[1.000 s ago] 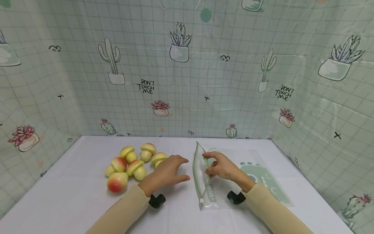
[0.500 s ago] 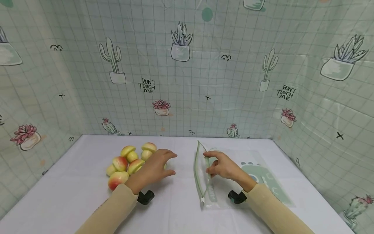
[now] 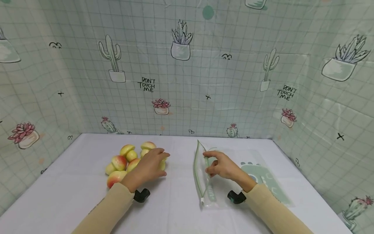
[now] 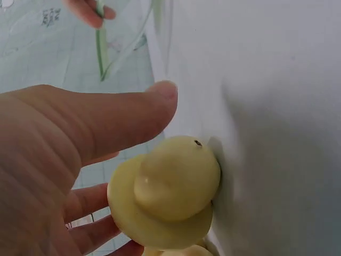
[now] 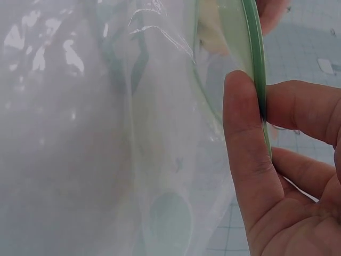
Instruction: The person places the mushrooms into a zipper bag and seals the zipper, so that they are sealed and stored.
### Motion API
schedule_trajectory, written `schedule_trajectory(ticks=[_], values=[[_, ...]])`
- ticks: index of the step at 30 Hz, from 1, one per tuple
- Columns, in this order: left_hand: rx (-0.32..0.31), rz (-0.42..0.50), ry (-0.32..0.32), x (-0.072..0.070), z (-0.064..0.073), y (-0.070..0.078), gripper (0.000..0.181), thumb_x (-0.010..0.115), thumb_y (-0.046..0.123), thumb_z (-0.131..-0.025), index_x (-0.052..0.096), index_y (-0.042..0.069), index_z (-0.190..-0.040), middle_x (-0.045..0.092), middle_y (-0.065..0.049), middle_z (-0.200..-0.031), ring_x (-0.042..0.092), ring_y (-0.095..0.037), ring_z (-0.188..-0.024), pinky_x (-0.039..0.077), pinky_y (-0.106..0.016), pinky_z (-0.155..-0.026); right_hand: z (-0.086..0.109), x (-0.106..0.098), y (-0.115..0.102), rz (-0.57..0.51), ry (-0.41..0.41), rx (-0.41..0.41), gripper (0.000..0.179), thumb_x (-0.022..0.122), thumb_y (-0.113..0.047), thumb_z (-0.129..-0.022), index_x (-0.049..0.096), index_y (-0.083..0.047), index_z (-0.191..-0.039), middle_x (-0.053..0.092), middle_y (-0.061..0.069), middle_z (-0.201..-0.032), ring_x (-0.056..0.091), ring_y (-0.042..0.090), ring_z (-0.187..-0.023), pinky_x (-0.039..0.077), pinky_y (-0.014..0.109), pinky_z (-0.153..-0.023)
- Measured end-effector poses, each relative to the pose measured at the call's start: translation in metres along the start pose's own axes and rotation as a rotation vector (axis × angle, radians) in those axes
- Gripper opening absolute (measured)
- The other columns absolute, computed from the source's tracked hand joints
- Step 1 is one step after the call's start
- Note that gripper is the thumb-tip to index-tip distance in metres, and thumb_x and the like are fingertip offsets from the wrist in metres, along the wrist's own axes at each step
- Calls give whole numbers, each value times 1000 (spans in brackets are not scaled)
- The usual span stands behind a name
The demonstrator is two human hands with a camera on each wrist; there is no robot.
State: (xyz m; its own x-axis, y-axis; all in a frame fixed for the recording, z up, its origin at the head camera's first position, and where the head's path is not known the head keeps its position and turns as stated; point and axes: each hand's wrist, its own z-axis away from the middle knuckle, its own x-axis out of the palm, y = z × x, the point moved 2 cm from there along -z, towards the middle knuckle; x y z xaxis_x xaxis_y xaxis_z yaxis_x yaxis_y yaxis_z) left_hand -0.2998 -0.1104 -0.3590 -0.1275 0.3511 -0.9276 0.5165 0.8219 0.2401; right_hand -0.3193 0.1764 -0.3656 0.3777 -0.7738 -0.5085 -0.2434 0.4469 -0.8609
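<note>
My left hand is at the right side of a group of yellow mushrooms with reddish caps. In the left wrist view, its thumb and fingers spread around a pale yellow mushroom; a gap shows below the thumb, and the fingertips behind are partly hidden. My right hand pinches the green zip edge of a clear zip bag between thumb and fingers. The bag lies on the table with its mouth parted toward the left. In the right wrist view, the green zip strip runs between the thumb and fingers.
Several other mushrooms lie on the left of the white table, some partly behind my left hand. A white slider sits at the zip's near end. A printed sheet with cacti stands behind the table.
My left hand has moved left from beside the bag's mouth to the mushroom at the group's right side. The right hand keeps holding the bag's edge in the same place.
</note>
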Motion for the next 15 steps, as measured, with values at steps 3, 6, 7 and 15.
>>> schedule_trajectory(ticks=[3, 6, 7, 15], values=[[-36, 0, -1, 1, 2, -3, 61, 85, 17, -70, 60, 5, -125, 50, -20, -131, 45, -38, -122, 42, -50, -96, 0, 1, 1, -1, -10, -7, 64, 68, 3, -81, 43, 3, -139, 54, 27, -114, 65, 25, -67, 57, 36, -65], [-51, 6, 6, 1, 3, -6, 61, 84, 15, -70, 60, 5, -125, 50, -20, -131, 45, -38, -122, 42, -50, -96, 0, 1, 1, 5, -12, -12, 64, 69, 2, -81, 43, 2, -139, 55, 25, -113, 65, 26, -66, 57, 36, -65], [-53, 7, 8, 2, 3, -7, 60, 84, 15, -70, 60, 6, -125, 50, -19, -131, 45, -38, -122, 43, -50, -95, 0, 1, 2, 5, -11, -12, 64, 69, 2, -81, 43, 2, -139, 55, 25, -114, 65, 26, -66, 57, 36, -65], [-37, -1, 26, 4, -1, -11, 57, 82, 16, -73, 60, 7, -125, 50, -18, -130, 46, -38, -120, 45, -51, -92, 1, -1, 2, 16, -3, -11, 64, 70, 2, -80, 44, 1, -139, 57, 23, -109, 64, 25, -66, 56, 35, -65]])
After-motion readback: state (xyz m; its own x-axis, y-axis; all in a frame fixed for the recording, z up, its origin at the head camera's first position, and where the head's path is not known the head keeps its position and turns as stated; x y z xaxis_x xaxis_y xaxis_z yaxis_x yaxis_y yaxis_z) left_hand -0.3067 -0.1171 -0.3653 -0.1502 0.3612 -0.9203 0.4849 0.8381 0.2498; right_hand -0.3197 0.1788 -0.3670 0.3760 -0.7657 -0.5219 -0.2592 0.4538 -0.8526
